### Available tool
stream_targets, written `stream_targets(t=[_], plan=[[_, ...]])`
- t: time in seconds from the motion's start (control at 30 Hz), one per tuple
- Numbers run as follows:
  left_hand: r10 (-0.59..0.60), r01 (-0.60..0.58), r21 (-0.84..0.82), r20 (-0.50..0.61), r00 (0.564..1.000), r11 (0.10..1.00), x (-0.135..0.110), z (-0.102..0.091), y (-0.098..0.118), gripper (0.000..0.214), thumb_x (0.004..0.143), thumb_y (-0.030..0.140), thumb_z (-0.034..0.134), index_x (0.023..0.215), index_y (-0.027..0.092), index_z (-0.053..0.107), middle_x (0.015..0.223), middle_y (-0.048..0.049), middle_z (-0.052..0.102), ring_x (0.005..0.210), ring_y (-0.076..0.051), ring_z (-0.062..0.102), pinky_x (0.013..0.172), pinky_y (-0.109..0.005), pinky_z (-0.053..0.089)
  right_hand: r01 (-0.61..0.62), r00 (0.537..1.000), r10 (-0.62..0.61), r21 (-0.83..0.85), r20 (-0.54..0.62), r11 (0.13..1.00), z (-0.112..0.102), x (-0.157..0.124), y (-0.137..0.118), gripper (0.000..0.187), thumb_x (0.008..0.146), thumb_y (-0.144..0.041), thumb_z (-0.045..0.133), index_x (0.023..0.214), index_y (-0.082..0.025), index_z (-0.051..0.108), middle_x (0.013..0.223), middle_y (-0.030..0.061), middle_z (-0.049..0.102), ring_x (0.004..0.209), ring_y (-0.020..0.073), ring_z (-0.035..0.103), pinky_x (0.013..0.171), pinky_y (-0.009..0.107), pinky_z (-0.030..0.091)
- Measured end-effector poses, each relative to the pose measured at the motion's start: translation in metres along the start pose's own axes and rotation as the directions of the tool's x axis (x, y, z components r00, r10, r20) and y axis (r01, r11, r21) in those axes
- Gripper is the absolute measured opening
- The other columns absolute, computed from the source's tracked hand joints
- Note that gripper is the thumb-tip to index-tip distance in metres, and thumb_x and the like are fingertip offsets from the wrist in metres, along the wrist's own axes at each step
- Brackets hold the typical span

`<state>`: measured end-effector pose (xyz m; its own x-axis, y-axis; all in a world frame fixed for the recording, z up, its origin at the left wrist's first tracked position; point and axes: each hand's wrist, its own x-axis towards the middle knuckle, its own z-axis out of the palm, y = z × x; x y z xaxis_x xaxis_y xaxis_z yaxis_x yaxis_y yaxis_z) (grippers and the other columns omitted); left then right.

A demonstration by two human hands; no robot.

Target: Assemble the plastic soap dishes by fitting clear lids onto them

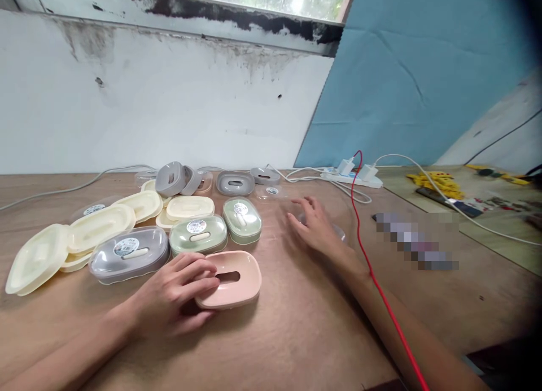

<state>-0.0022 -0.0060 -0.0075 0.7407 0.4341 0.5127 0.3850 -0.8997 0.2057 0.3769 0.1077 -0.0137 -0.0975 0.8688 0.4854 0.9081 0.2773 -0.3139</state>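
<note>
My left hand [175,298] grips the near left side of a pink soap dish base [231,279] lying on the wooden table [296,334], thumb under its edge and fingers over the rim. My right hand [314,226] reaches forward with fingers spread over a clear plastic lid [336,230] that lies flat on the table; the hand is blurred. A grey lidded soap box [129,254] and a green lidded one [198,234] sit just behind the pink base. A second green box [241,218] stands beside them.
Several cream soap dish parts [99,226] are piled at the left, grey bases [235,183] further back. A red cable [372,272] runs over my right forearm. A white power strip [351,176] with chargers lies by the wall. Yellow clips [436,183] rest at the right.
</note>
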Motion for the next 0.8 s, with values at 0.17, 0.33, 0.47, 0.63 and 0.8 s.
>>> stream_targets(t=[0.17, 0.33, 0.47, 0.63, 0.8], plan=[[-0.012, 0.014, -0.054, 0.042, 0.999, 0.998, -0.001, -0.003, -0.001, 0.040, 0.088, 0.024, 0.069, 0.127, 0.018, 0.062, 0.125, -0.0151, 0.066, 0.116, -0.032, 0.058, 0.099, -0.050, 0.054, 0.163, 0.983, -0.169, 0.085, 0.069, 0.983, 0.008, -0.001, -0.011, 0.040, 0.101, -0.045, 0.053, 0.132, -0.022, 0.062, 0.140, 0.0168, 0.058, 0.135, 0.0345, 0.055, 0.114, 0.057, 0.043], [-0.012, 0.018, -0.102, 0.060, 0.998, 0.995, -0.001, -0.005, -0.004, 0.041, 0.088, 0.025, 0.062, 0.129, 0.019, 0.061, 0.127, -0.0150, 0.065, 0.117, -0.033, 0.056, 0.099, -0.052, 0.053, 0.255, 0.961, -0.270, 0.182, 0.065, 0.950, 0.017, 0.008, -0.037, 0.034, 0.106, -0.034, 0.046, 0.133, -0.022, 0.061, 0.142, 0.0157, 0.059, 0.137, 0.0313, 0.053, 0.115, 0.056, 0.040], [-0.012, 0.016, -0.080, 0.047, 0.999, 0.997, 0.000, -0.004, -0.004, 0.037, 0.090, 0.020, 0.060, 0.127, 0.019, 0.062, 0.126, -0.0139, 0.066, 0.115, -0.031, 0.057, 0.099, -0.049, 0.052, 0.299, 0.951, -0.308, 0.235, -0.001, 0.925, 0.014, 0.030, -0.070, 0.027, 0.105, -0.030, 0.046, 0.120, -0.022, 0.068, 0.134, 0.0145, 0.064, 0.132, 0.0294, 0.057, 0.113, 0.051, 0.041], [-0.014, 0.015, -0.043, 0.026, 1.000, 0.999, 0.001, -0.003, -0.003, 0.031, 0.093, 0.018, 0.058, 0.123, 0.020, 0.064, 0.122, -0.0129, 0.067, 0.114, -0.030, 0.058, 0.098, -0.046, 0.052, 0.261, 0.895, -0.324, 0.228, 0.306, 0.938, 0.012, 0.068, -0.145, 0.029, 0.102, -0.031, 0.054, 0.128, -0.023, 0.064, 0.131, 0.0100, 0.069, 0.124, 0.0263, 0.062, 0.110, 0.042, 0.042], [-0.023, 0.026, -0.054, 0.054, 0.998, 0.998, 0.000, -0.003, -0.002, 0.030, 0.094, 0.022, 0.058, 0.123, 0.019, 0.065, 0.121, -0.0138, 0.066, 0.116, -0.030, 0.058, 0.100, -0.046, 0.053, 0.204, 0.850, -0.260, 0.168, 0.458, 0.964, 0.048, 0.096, -0.195, 0.026, 0.093, -0.029, 0.065, 0.117, -0.023, 0.071, 0.124, 0.0112, 0.074, 0.119, 0.0313, 0.066, 0.102, 0.044, 0.046]])
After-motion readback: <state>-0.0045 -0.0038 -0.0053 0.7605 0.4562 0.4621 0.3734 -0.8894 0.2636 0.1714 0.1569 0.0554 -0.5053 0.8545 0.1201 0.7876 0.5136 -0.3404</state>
